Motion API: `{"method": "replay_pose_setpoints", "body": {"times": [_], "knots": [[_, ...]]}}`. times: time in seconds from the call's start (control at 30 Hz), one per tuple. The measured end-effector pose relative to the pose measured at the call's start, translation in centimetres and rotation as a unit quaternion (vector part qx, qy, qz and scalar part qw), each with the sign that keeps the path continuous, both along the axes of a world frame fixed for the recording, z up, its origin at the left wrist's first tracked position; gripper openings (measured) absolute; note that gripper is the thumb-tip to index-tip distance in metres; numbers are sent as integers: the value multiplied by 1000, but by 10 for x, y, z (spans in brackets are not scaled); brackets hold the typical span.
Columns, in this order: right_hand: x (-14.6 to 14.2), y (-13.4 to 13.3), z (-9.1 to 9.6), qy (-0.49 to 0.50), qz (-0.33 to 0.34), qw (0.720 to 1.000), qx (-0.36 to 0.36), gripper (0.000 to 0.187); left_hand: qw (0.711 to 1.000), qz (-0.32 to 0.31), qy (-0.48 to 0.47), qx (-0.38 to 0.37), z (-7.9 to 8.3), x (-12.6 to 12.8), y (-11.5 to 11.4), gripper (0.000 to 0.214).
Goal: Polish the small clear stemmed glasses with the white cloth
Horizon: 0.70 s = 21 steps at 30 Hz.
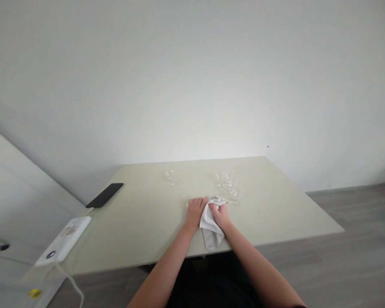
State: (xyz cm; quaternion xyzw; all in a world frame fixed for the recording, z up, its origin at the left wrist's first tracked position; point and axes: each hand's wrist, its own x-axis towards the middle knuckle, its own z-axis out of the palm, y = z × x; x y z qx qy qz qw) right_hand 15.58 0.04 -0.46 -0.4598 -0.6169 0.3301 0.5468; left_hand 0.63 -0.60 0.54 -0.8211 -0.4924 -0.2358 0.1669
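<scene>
A soft white cloth (209,219) is near the front edge of the pale, cream-coloured counter (141,231), between the person's hands. Its long axis runs roughly fore and aft: the bunched end points away toward the plain wall (192,85), the loose end toward the person. The right hand's (222,216) grip is curled in, pinching the bunched cloth. The left hand (195,212) lies along the cloth's left side, fingers pointing forward; whether its grip presses on anything I cannot tell. A faint clear edge shows beside its fingers. Beyond the right hand stand clustered transparent glass pieces (229,185); another transparent glass piece (170,176) stands apart, farther left.
</scene>
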Motion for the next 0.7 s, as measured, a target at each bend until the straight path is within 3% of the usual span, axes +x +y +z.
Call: {"method": "replay_pose_setpoints", "body": {"times": [0.07,0.2,0.27,0.37,0.43,0.5,0.6,0.7], "knots": [[1,-5,0,-31,33,999,30,13,1000,7,-10,-22,-2,-2,2,39],[0,-13,3,-42,95,989,106,48,999,7,-11,-48,-7,-6,6,19],[-3,-15,3,-24,90,988,120,55,999,21,-20,-28,-7,-5,6,15],[-5,-11,2,-7,39,993,112,44,998,18,-49,27,-4,-3,5,23],[-5,-5,-1,2,-8,997,72,26,998,-12,-41,48,-2,-1,5,33],[-3,0,-4,15,-37,999,16,22,998,-42,-18,47,-2,0,5,39],[-1,2,-7,0,-20,1000,-4,24,999,-20,-4,25,-5,0,6,43],[-1,-4,-5,-34,29,997,57,32,1000,14,-26,-4,-8,-1,6,39]]}}
